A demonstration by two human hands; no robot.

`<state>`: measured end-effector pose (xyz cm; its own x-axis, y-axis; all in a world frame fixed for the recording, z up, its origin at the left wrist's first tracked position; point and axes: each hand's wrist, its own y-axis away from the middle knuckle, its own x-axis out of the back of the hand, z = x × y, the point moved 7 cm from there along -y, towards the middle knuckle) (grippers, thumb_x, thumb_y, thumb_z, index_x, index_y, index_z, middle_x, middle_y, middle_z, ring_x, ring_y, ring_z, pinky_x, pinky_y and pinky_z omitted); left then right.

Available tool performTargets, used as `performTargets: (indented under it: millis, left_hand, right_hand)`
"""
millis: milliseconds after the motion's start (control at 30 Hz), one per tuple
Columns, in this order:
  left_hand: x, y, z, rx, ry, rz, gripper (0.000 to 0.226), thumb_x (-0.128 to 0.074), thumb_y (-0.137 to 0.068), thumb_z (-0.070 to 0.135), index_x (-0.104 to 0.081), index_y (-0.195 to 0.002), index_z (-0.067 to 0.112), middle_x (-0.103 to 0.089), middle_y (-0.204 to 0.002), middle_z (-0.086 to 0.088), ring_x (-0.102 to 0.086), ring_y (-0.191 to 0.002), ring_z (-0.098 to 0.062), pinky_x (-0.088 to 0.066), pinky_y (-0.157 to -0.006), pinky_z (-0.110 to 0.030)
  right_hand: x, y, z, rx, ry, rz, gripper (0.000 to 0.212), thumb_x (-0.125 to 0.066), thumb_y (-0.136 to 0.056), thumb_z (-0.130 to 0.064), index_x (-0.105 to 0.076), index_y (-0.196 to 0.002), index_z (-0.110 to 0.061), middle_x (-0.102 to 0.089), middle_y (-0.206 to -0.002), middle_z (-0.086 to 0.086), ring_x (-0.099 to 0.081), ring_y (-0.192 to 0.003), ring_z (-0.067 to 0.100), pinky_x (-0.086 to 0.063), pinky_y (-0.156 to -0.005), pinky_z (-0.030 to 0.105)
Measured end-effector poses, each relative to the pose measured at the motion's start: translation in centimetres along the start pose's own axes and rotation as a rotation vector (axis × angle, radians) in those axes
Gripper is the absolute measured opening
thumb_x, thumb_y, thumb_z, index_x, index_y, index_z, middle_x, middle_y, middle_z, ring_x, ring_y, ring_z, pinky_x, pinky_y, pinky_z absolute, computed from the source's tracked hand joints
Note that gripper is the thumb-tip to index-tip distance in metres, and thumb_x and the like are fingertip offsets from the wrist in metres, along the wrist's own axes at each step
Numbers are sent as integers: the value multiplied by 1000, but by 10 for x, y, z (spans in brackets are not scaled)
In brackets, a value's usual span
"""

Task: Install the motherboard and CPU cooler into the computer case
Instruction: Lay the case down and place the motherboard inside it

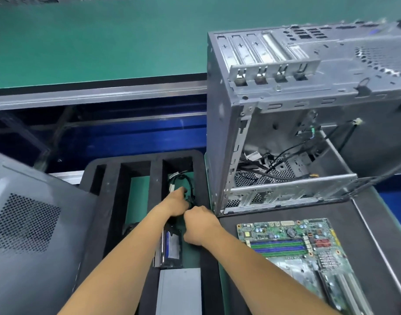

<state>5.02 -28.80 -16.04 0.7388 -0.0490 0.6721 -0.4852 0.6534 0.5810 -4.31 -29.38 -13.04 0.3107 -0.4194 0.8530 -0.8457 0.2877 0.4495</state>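
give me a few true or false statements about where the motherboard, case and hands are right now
1. The motherboard is mounted inside the computer case. False: it lies on the dark mat in front of the case.
2. Both hands reach into the black foam tray. True.
3. The left hand is at a black cable. True.
4. The right hand rests on the motherboard. False: it is over the tray.
5. The case is open. True.

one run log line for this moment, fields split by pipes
left hand: on black cables in foam tray | right hand: fingers curled beside it | motherboard: on mat, outside case
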Motion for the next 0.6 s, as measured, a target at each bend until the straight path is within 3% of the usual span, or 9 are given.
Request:
performTargets:
  millis: [67, 167, 333, 400, 500, 600]
  left_hand:
    - [-3, -4, -1, 34, -18, -50, 37, -49, -89, 7, -54, -126, 9, -58, -124, -13, -56, -110, -26, -42, -82, -24]
    - [7, -6, 5, 28, -34, 18, 23, -48, -89, 4, -64, -105, 3, -65, -111, -16, -59, -101, -29, -43, -77, -26]
    - [71, 4, 18, -56, 333, 377, 13, -50, -91, 8, -59, -81, 11, -66, -93, -21, -59, -77, -29, -46, -66, -29]
    - [103, 16, 22, -99, 451, 530, 8, -55, -90, 14, -57, -82, 14, -65, -84, -15, -60, -70, -26, -49, -62, -25]
    - [146, 41, 30, -197, 605, 764, 3, -55, -88, 17, -54, -85, 18, -61, -79, -7, -57, -71, -23, -48, -69, -35]
    - [170, 65, 37, -296, 801, 845, 10, -51, -87, 16, -51, -79, 20, -54, -65, -1, -49, -60, -15, -44, -58, -33]
  right_hand:
    - [1, -1, 0, 20, 12, 23, 14, -64, -79, -20, -54, -81, -10, -55, -84, 12, -58, -92, 33, -44, -68, 34]
    - [2, -4, -2, 43, 21, 66, 16, -65, -78, -21, -52, -76, -12, -57, -81, 12, -60, -88, 34, -42, -66, 33]
    - [-1, -10, -2, 51, 17, 95, 28, -59, -75, -21, -37, -61, -10, -35, -61, 2, -49, -68, 30, -41, -60, 30]
    - [-2, -12, -2, 41, 22, 88, 30, -57, -78, -21, -35, -57, -14, -36, -59, 3, -42, -59, 26, -40, -58, 29]
    - [-3, -15, 0, 14, 24, 64, 29, -52, -83, -21, -38, -59, -13, -41, -60, 4, -38, -51, 20, -36, -54, 28]
    - [-3, -15, 1, -6, 28, 45, 28, -52, -84, -21, -41, -60, -12, -44, -60, 5, -39, -50, 18, -33, -50, 26]
